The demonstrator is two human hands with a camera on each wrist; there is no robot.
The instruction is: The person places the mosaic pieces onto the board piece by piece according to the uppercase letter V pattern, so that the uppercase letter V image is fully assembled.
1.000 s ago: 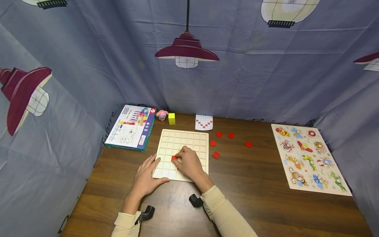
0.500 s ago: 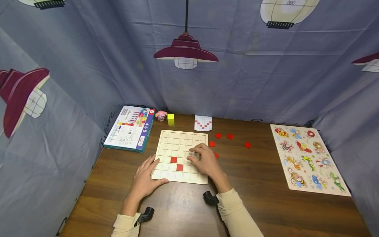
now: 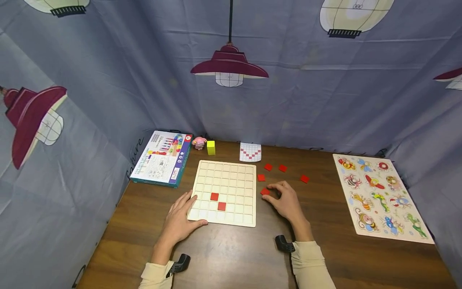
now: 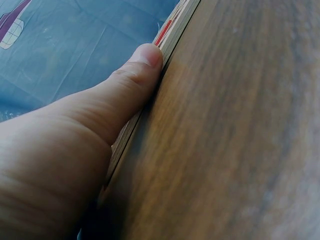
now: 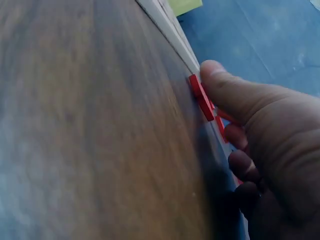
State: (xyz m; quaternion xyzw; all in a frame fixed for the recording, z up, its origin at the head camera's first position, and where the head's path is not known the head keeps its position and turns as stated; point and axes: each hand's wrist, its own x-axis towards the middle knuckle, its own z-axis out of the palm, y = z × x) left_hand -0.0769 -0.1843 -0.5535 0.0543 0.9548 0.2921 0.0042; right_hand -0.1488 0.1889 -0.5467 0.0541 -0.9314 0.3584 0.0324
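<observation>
Wooden counter [image 3: 325, 241]: your right hand [image 3: 285, 202] has left the grid board [image 3: 225, 192], now pinching a red tile [image 3: 265, 192]; left hand [image 3: 180, 218], fingers relaxed, steadies the board.

L hand [image 3: 179, 220] lies flat, fingers straight, thumb out to the side, forearm angled in from below. R hand [image 3: 285, 202] reaches fwd, palm down, fingers curled, thumb and fingertips closing in a pinch.

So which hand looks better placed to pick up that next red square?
The right hand: its fingers already touch a loose red tile beside the grid board. The left hand rests flat on the board's near left corner, seemingly steadying it.
</observation>
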